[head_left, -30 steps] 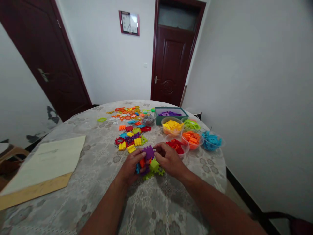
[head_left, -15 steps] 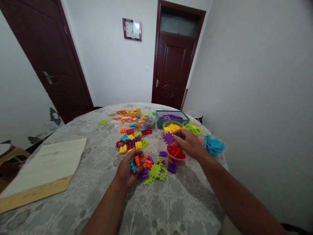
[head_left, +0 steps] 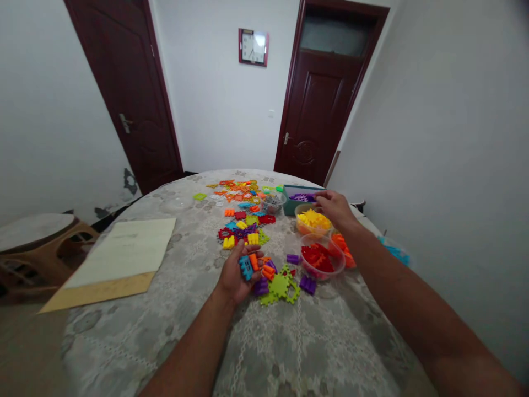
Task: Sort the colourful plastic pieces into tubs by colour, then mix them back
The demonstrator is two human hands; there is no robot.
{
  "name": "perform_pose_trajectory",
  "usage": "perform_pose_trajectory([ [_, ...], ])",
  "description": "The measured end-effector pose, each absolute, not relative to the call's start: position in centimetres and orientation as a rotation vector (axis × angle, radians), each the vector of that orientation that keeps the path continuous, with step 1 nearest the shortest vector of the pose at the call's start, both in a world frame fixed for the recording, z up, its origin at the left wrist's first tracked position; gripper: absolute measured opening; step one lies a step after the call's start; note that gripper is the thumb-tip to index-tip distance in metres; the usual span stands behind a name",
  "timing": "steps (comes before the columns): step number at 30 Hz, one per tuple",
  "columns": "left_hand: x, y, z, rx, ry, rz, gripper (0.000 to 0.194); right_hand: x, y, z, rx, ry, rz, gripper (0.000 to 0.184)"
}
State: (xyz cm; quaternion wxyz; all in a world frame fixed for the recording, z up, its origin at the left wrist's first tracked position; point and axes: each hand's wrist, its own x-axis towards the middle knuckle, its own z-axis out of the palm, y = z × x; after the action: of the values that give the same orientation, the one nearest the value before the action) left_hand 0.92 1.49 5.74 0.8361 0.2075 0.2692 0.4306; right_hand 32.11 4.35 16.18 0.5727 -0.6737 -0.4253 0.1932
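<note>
My left hand (head_left: 232, 277), palm up with fingers curled, holds a blue building piece (head_left: 246, 267) and an orange building piece (head_left: 253, 262). Just beside it on the cloth lie a lime-green gear-shaped piece (head_left: 279, 285), an orange piece (head_left: 269, 271) and purple pieces (head_left: 307, 284). My right hand (head_left: 336, 209) reaches over the right side of a green box (head_left: 291, 205), its fingertips drawn together by the purple toothed pieces (head_left: 301, 197) inside. Whether a piece is between those fingertips is hidden. Below that hand stands a clear bowl of yellow pieces (head_left: 313, 219).
A clear bowl of red pieces (head_left: 322, 259) stands nearer me, with orange pieces (head_left: 344, 248) and blue pieces (head_left: 394, 252) to its right. Mixed coloured pieces (head_left: 243, 231) spread up the table's middle. A paper sheet (head_left: 124, 248) lies left; a stool (head_left: 41, 237) stands beyond the edge.
My right hand has moved away from above the red bowl, forward to the green box; the purple gear it held no longer shows separately. The view has swung left. My left hand keeps its pieces.
</note>
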Motion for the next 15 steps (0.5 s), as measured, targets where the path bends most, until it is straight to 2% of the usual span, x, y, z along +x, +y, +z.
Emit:
perform_pose_trajectory([
  [4, 1.0, 1.5, 5.3, 0.420, 0.545, 0.916, 0.040, 25.2, -2.0, 13.4, -1.508, -1.568, 0.579, 0.020],
  [7, 1.0, 1.3, 5.4, 0.430, 0.532, 0.943, 0.041, 19.9, -6.0, 11.4, -1.445, -1.839, 0.480, 0.020],
  [12, 1.3, 0.8, 5.5, 0.440, 0.497, 0.956, 0.033, 14.6, -7.1, 7.8, -1.394, -1.885, 0.315, 0.037],
  [15, 1.5, 0.8, 5.3, 0.455, 0.480, 0.959, 0.026, 14.0, -6.2, 6.5, -1.400, -1.791, 0.266, 0.033],
])
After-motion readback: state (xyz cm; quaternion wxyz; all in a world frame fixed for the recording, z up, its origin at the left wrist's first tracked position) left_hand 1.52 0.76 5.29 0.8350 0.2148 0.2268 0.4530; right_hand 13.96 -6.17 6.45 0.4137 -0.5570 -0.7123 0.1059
